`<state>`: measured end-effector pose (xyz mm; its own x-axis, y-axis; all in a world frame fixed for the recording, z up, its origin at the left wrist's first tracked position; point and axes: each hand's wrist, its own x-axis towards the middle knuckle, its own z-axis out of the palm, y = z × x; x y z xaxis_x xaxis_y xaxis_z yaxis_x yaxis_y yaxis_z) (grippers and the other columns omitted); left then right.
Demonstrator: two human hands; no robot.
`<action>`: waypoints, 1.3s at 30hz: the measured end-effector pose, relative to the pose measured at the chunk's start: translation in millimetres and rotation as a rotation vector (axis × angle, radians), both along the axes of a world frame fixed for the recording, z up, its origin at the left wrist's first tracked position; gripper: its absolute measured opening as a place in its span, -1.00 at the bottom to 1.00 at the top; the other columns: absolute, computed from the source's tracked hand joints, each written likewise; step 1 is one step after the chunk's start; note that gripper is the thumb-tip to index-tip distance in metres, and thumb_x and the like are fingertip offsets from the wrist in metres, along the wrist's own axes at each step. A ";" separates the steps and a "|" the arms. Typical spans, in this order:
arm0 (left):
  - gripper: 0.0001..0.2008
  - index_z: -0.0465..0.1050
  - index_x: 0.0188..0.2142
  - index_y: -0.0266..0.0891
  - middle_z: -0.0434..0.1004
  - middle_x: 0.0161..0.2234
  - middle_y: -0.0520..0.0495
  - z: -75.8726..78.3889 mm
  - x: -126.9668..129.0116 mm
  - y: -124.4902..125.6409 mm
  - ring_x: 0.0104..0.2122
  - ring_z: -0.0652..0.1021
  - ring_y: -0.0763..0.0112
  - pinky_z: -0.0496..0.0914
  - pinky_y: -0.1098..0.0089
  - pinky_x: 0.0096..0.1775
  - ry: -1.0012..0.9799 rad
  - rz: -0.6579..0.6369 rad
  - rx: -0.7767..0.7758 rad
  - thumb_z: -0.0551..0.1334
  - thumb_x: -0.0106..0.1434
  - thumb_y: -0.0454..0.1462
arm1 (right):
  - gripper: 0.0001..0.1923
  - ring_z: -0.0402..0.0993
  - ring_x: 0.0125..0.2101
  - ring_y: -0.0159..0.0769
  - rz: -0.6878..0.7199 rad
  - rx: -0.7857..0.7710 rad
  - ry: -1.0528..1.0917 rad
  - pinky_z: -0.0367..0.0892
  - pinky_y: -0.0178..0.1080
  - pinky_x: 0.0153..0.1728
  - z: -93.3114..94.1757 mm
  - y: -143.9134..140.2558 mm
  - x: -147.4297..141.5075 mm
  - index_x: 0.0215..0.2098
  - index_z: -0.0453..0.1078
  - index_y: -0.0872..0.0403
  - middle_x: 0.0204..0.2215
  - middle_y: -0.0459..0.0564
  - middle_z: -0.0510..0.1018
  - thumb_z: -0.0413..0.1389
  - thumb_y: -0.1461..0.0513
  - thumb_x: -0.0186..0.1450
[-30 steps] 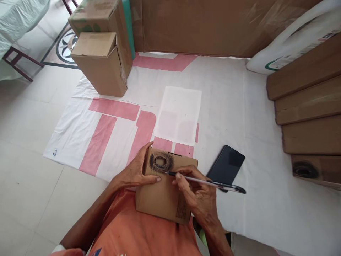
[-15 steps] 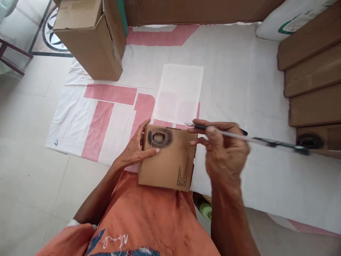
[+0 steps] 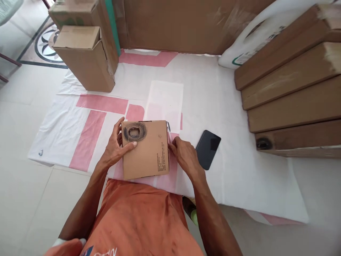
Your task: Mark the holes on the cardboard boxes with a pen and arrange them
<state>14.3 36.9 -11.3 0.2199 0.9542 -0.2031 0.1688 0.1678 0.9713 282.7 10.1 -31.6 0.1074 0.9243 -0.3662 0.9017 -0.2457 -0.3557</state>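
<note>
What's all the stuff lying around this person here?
small box: 1, brown, black scribbled ring round a hole, middle, between both hands
pen: 1, only the tip shows at the small box's right edge
phone: 1, black, on the sheet right of the small box
sheet: 1, white with pink bars, on the floor
paper: 1, white, on the sheet
cartons: 2, brown, upper left
flat boxes: 4, brown, stacked at right
bag: 1, white, upper right
left hand: on the small box's left edge
right hand: at its right edge
</note>
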 end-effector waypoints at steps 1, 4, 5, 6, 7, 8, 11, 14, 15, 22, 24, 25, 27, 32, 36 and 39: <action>0.04 -0.09 0.49 0.01 0.27 0.38 -0.25 0.3 2.8 -0.6 0.28 0.46 -0.07 0.46 0.01 0.23 -0.001 -0.013 -0.005 0.48 0.21 -0.03 | -0.83 0.56 -0.32 -0.09 0.003 0.004 0.003 0.07 -0.21 -0.40 0.7 -1.9 0.6 -0.22 0.43 0.08 -0.29 0.16 0.65 0.06 0.21 0.51; 0.04 -0.07 0.49 -0.02 0.31 0.35 -0.26 0.8 11.5 -1.6 0.29 0.46 -0.09 0.43 -0.02 0.25 -0.018 -0.033 -0.047 0.48 0.20 -0.01 | -0.83 0.56 -0.32 -0.15 0.005 0.021 0.030 0.15 -0.23 -0.36 4.8 -13.0 13.2 -0.24 0.40 0.05 -0.32 0.07 0.65 0.07 0.19 0.51; 0.05 -0.06 0.49 -0.03 0.31 0.35 -0.27 0.3 14.3 -2.0 0.29 0.45 -0.09 0.43 -0.02 0.25 -0.031 -0.038 -0.067 0.48 0.19 -0.01 | -0.79 0.55 -0.34 -0.16 -0.017 0.034 0.032 0.18 -0.24 -0.36 5.9 -19.2 20.5 -0.25 0.39 0.04 -0.34 0.04 0.64 0.05 0.14 0.52; 0.05 -0.06 0.49 -0.03 0.30 0.35 -0.27 -0.6 16.9 -2.6 0.31 0.43 -0.09 0.42 -0.02 0.26 -0.046 -0.044 -0.087 0.49 0.18 -0.01 | -0.74 0.54 -0.35 -0.16 -0.068 0.060 0.023 0.21 -0.23 -0.35 6.4 -26.8 28.9 -0.24 0.39 0.04 -0.37 0.02 0.62 0.04 0.07 0.53; 0.05 -0.06 0.49 -0.03 0.29 0.36 -0.27 -2.1 19.2 -3.3 0.32 0.42 -0.09 0.41 -0.01 0.27 -0.061 -0.051 -0.104 0.49 0.18 -0.01 | -0.68 0.53 -0.36 -0.14 -0.145 0.099 -0.001 0.23 -0.22 -0.35 6.1 -35.1 37.8 -0.23 0.38 0.03 -0.37 0.03 0.61 0.02 -0.01 0.52; 0.05 -0.06 0.49 -0.03 0.29 0.37 -0.27 -4.2 21.4 -4.1 0.33 0.41 -0.08 0.41 -0.01 0.27 -0.075 -0.058 -0.120 0.48 0.18 -0.01 | -0.61 0.53 -0.34 -0.10 -0.238 0.146 -0.040 0.25 -0.19 -0.35 5.0 -43.8 46.8 -0.20 0.39 0.04 -0.35 0.05 0.60 0.00 -0.08 0.51; 0.05 -0.07 0.49 -0.05 0.30 0.36 -0.28 -12.5 26.9 -6.7 0.33 0.41 -0.07 0.41 0.00 0.27 -0.100 -0.076 -0.151 0.47 0.19 -0.01 | -0.42 0.54 -0.13 0.14 -0.523 0.216 -0.151 0.34 -0.07 -0.28 -3.0 -64.8 67.9 -0.02 0.39 0.12 -0.10 0.30 0.57 0.06 -0.21 0.39; 0.07 -0.09 0.50 -0.08 0.31 0.35 -0.29 -20.7 31.0 -8.6 0.32 0.42 -0.08 0.40 0.00 0.28 -0.111 -0.099 -0.166 0.47 0.18 0.01 | -0.22 0.46 0.05 0.34 -0.671 0.132 -0.116 0.39 0.05 -0.14 -13.3 -69.1 75.2 0.10 0.35 0.22 0.06 0.50 0.47 0.23 -0.22 0.22; 0.07 -0.09 0.50 -0.08 0.31 0.35 -0.29 -22.6 31.9 -9.2 0.32 0.42 -0.08 0.40 -0.01 0.28 -0.117 -0.104 -0.167 0.48 0.18 0.01 | -0.21 0.45 0.08 0.36 -0.697 0.113 -0.088 0.39 0.07 -0.11 -16.2 -67.0 75.5 0.09 0.36 0.23 0.07 0.52 0.47 0.27 -0.20 0.18; 0.06 -0.12 0.51 -0.04 0.29 0.38 -0.26 -25.2 33.0 -16.6 0.34 0.40 -0.08 0.37 -0.04 0.30 -0.133 -0.096 -0.152 0.46 0.22 0.00 | -0.26 0.58 -0.09 0.28 -0.864 0.112 0.216 0.48 0.11 -0.14 -25.3 -50.1 84.6 -0.09 0.43 0.15 -0.12 0.37 0.63 0.36 -0.19 -0.01; 0.07 -0.13 0.51 -0.04 0.31 0.37 -0.25 -24.7 32.8 -19.4 0.34 0.40 -0.06 0.37 -0.01 0.31 -0.139 -0.086 -0.149 0.46 0.22 -0.01 | -0.33 0.64 -0.16 0.17 -0.879 0.118 0.386 0.53 0.04 -0.20 -24.0 -52.1 85.4 -0.13 0.46 0.13 -0.22 0.24 0.67 0.32 -0.20 0.03; 0.06 -0.12 0.51 -0.04 0.32 0.36 -0.25 -24.6 32.7 -20.5 0.33 0.41 -0.05 0.37 0.00 0.31 -0.141 -0.087 -0.147 0.47 0.21 -0.02 | -0.35 0.66 -0.18 0.12 -0.877 0.119 0.462 0.56 0.02 -0.21 -21.5 -54.1 84.0 -0.12 0.47 0.12 -0.23 0.20 0.69 0.30 -0.19 0.06; 0.05 -0.09 0.50 -0.06 0.35 0.34 -0.24 -24.7 32.5 -22.1 0.32 0.42 -0.04 0.35 0.01 0.32 -0.145 -0.091 -0.134 0.47 0.20 -0.03 | -0.35 0.69 -0.16 0.08 -0.894 0.130 0.649 0.60 0.00 -0.17 -11.1 -59.6 77.6 -0.06 0.48 0.13 -0.19 0.17 0.71 0.30 -0.15 0.09; 0.04 -0.06 0.50 -0.04 0.32 0.35 -0.22 -22.5 33.5 -23.3 0.32 0.41 -0.03 0.35 0.03 0.32 -0.151 -0.086 -0.137 0.48 0.19 -0.07 | -0.57 0.72 -0.12 0.01 -0.904 0.310 1.210 0.63 0.06 -0.04 36.5 -79.2 49.2 0.00 0.55 0.03 0.04 0.14 0.67 0.40 0.07 0.21; 0.07 -0.08 0.51 -0.04 0.35 0.32 -0.22 -20.6 35.2 -24.3 0.29 0.45 0.00 0.35 0.04 0.31 -0.163 -0.090 -0.129 0.49 0.19 -0.08 | -0.64 0.72 -0.24 -0.02 -0.648 0.108 1.451 0.66 -0.02 -0.23 55.3 -92.0 12.8 0.01 0.58 0.00 -0.11 0.15 0.71 0.32 0.03 0.32; 0.07 -0.08 0.52 -0.05 0.36 0.32 -0.24 -24.0 35.2 -27.0 0.27 0.47 0.00 0.36 0.05 0.29 -0.164 -0.081 -0.094 0.49 0.19 -0.06 | -0.34 0.70 -0.21 0.02 -0.478 -0.157 1.605 0.64 0.01 -0.25 54.5 -91.3 -25.4 0.05 0.58 -0.01 -0.08 0.21 0.69 0.02 -0.29 0.40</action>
<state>49.5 10.0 -35.4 0.3321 0.9108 -0.2454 0.0264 0.2510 0.9676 257.3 -81.2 22.9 -0.1992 0.8676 -0.4555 -0.4840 -0.4913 -0.7241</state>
